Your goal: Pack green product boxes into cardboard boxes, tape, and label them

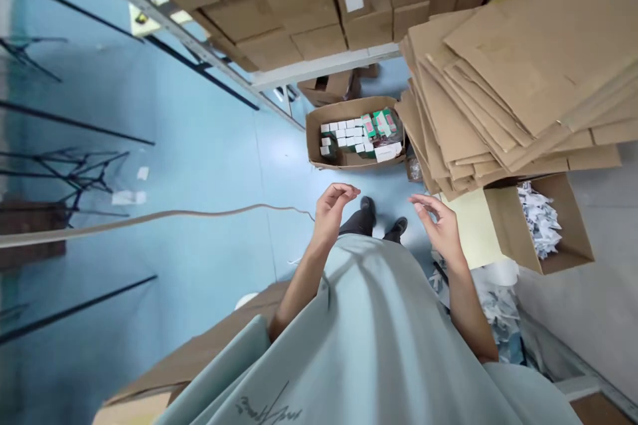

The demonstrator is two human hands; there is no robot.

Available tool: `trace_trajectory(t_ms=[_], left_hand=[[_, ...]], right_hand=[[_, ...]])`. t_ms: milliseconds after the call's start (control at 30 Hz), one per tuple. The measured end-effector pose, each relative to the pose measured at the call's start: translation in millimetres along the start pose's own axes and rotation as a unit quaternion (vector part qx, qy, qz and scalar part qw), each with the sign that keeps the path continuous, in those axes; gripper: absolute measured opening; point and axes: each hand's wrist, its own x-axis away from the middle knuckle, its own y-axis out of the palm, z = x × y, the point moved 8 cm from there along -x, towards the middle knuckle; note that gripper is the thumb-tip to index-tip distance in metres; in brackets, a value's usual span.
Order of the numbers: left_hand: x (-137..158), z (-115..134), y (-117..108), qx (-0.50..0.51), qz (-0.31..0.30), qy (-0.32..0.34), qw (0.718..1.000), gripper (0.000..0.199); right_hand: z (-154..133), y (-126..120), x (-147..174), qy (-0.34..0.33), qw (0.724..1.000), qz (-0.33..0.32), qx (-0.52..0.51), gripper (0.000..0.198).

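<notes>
My left hand is raised in front of my body, fingers loosely curved and the thumb close beneath them; I see nothing in it. Across from it, my right hand has its thumb apart from its bent fingers and is bare too. A gap lies between the two hands, with my shoes on the floor below. Beyond them stands an open cardboard box holding rows of small white boxes and some green packets. The stack of flattened cardboard is nearest to my right hand.
A metal shelf packed with brown cartons runs across the top. At right sits an open carton with white paper scraps. A cord crosses the left side above blue floor. More cardboard lies at lower left.
</notes>
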Motion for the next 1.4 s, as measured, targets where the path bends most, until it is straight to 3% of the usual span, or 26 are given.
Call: trace_trajectory(t_ms=[167,333,600,700,833,1000,1233,1400], left_hand=[[-19,-3,-53,0.052,0.082,0.014,0.995,0.025],[-56,-11,-107,0.081,0.105,0.019,0.991,0.020],[-160,6,-229,0.040,0.140,0.026,0.989,0.022],[-207,8,-265,0.003,0.136,0.028,0.990,0.027],[-272,-17,-299,-0.032,0.130,0.027,0.991,0.030],[-347,-83,-327,-0.037,0.151,-0.032,0.987,0.021],[-422,-187,-346,-0.048,0.196,-0.075,0.977,0.013],[-481,-298,-351,-0.055,0.218,-0.103,0.969,0.030]], right_hand=[[-19,70,-46,-0.009,0.995,-0.097,0.019,0.042],[-28,160,-93,-0.001,0.988,-0.151,0.026,0.048],[-35,315,-180,0.033,0.980,-0.183,0.072,0.051],[-23,370,-216,0.045,0.975,-0.202,0.086,0.055],[34,439,-264,0.073,0.965,-0.238,0.081,0.062],[151,506,-320,0.140,0.953,-0.261,0.070,0.067],[276,562,-385,0.181,0.942,-0.277,0.059,0.059],[370,587,-420,0.209,0.933,-0.280,0.086,0.045]])
